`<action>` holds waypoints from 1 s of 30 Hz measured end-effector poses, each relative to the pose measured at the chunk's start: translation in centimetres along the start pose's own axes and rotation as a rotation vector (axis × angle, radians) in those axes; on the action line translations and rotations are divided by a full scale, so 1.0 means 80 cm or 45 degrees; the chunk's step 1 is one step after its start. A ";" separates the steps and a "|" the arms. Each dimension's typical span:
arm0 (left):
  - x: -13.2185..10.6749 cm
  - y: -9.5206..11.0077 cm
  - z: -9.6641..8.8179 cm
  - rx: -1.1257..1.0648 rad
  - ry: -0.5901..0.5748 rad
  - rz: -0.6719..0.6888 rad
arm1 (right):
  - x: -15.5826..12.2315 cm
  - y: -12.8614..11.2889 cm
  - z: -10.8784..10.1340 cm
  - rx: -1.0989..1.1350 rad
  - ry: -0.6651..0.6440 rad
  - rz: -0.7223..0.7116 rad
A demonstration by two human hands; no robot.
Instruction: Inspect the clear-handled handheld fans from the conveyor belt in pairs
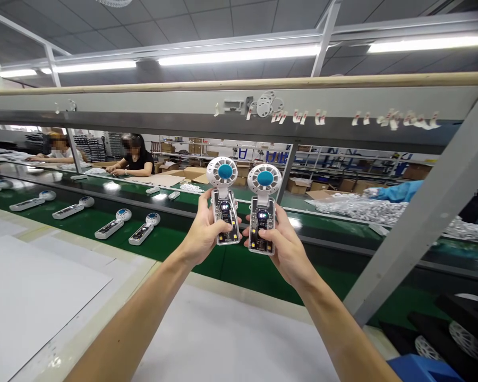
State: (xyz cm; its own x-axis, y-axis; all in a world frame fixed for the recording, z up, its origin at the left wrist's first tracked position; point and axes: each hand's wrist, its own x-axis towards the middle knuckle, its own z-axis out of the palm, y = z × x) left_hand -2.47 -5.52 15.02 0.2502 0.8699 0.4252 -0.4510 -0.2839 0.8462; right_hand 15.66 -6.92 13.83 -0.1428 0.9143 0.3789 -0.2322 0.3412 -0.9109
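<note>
My left hand [202,229] is closed around the clear handle of a small handheld fan [223,200] with a white round head and a blue hub. My right hand [283,241] grips a second, matching fan [263,207] the same way. Both fans are held upright, side by side, above the green conveyor belt [171,241], with my thumbs on their handles. Lights show on both circuit boards inside the handles.
Several more fans [113,223] lie along the belt at left. A white work surface [43,286] is near me. A grey frame post [418,217] slants at right. Two people sit across the belt at far left; piles of white parts [366,208] lie at right.
</note>
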 end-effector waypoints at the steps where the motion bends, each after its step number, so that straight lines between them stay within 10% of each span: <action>1: 0.000 0.000 0.001 0.000 0.005 -0.001 | 0.000 0.001 0.000 -0.002 0.006 0.007; 30: -0.006 -0.003 0.012 -0.043 -0.002 0.038 | -0.002 -0.006 0.006 0.141 0.111 -0.018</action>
State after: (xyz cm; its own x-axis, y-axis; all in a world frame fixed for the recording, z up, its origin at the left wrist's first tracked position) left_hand -1.69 -6.22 14.94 0.2371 0.8606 0.4507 -0.4872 -0.2960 0.8216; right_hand 15.35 -7.34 14.28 -0.0561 0.9267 0.3717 -0.3390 0.3325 -0.8801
